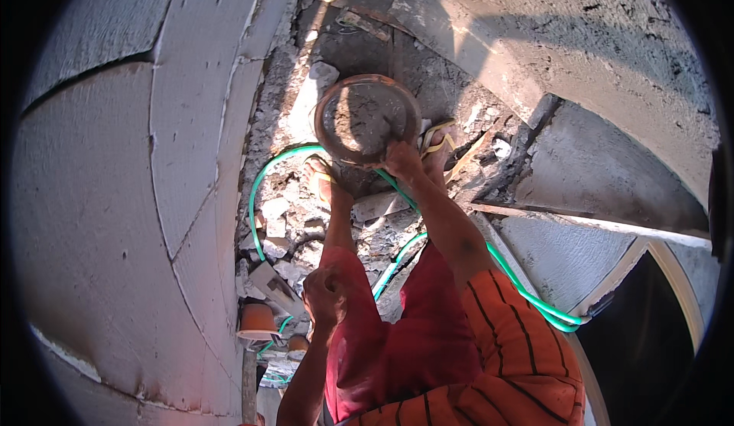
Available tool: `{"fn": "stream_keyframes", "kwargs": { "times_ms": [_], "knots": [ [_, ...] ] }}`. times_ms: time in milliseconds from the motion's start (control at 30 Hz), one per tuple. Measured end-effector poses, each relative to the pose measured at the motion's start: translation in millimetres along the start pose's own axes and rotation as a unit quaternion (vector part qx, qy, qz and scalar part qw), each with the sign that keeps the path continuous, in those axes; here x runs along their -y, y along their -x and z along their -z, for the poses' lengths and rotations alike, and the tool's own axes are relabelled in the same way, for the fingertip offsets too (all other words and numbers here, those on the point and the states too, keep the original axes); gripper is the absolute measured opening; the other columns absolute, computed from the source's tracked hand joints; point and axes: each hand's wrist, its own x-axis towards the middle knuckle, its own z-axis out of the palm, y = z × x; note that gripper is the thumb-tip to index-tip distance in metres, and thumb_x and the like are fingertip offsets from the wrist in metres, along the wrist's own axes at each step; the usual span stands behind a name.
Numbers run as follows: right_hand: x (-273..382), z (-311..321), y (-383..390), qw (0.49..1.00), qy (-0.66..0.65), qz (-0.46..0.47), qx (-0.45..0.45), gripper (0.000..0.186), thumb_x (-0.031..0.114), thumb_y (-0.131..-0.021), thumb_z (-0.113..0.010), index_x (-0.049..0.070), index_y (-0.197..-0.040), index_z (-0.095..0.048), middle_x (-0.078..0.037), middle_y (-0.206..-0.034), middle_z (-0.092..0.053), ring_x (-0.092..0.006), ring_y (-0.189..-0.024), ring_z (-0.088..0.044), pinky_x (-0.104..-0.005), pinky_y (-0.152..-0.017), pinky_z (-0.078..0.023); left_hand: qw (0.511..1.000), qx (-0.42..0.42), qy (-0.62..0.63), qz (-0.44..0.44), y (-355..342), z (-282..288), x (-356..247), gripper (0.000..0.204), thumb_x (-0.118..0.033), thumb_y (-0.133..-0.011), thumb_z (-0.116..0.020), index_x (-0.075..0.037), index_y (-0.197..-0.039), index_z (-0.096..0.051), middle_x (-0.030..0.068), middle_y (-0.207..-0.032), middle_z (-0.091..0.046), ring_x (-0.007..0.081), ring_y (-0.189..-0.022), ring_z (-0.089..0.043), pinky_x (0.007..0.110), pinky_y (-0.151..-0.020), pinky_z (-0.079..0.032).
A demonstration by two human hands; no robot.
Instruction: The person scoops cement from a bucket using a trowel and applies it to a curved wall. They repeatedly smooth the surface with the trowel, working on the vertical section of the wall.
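Observation:
A round, reddish-brown basin (326, 137) with grey wet-looking mix (359, 116) in it stands on the rubble in front of my feet. My right hand (401, 160) is closed at the basin's near right rim. A dark, narrow thing runs from its fingers into the mix, too unclear to name. My left hand (325, 296) is curled closed beside my left knee, apart from the basin, with nothing visible in it.
A green hose (256, 196) loops around my feet and runs off to the right. Broken rubble (275, 227) covers the ground. A grey block wall (99, 196) rises at left. An orange pot (258, 320) sits beside it. A dark framed opening (642, 342) lies at lower right.

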Motion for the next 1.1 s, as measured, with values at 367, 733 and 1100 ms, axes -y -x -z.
{"fn": "stream_keyframes", "kwargs": {
  "times_ms": [367, 733, 1100],
  "knots": [
    [-56.0, 33.0, 18.0, 0.995, -0.041, 0.085, 0.032, 0.039, 0.036, -0.081, -0.064, 0.009, -0.111, -0.064, -0.017, -0.090, -0.069, -0.0363, -0.084, -0.066, -0.0460, -0.074, -0.052, 0.995, -0.052, 0.080, 0.044, 3.6, 1.3, -16.6, 0.026, -0.015, -0.069, -0.062, -0.010, -0.094, -0.070, 0.0104, -0.103, -0.066, 0.0289, -0.103, -0.058, 0.039, -0.094, -0.044],
    [-43.3, 52.1, 45.3, 0.992, -0.044, 0.099, -0.063, 0.037, 0.042, -0.084, -0.060, 0.012, -0.106, -0.062, -0.014, -0.088, -0.068, -0.0322, -0.082, -0.067, -0.0455, -0.068, -0.052, 0.997, -0.048, 0.010, 0.063, 14.2, -2.6, -63.1, 0.020, -0.013, -0.072, -0.060, -0.013, -0.088, -0.070, 0.0090, -0.102, -0.066, 0.0271, -0.105, -0.057, 0.039, -0.094, -0.043],
    [-39.5, 90.6, 141.7, 0.844, -0.390, 0.328, 0.169, 0.039, 0.034, -0.084, -0.070, 0.001, -0.104, -0.064, -0.015, -0.080, -0.067, -0.0279, -0.074, -0.066, -0.0385, -0.068, -0.052, 0.991, -0.042, -0.061, 0.110, 10.8, -24.3, -95.1, 0.017, -0.017, -0.070, -0.061, -0.010, -0.084, -0.067, 0.0114, -0.095, -0.065, 0.0315, -0.098, -0.059, 0.044, -0.087, -0.045]
  ]
}}
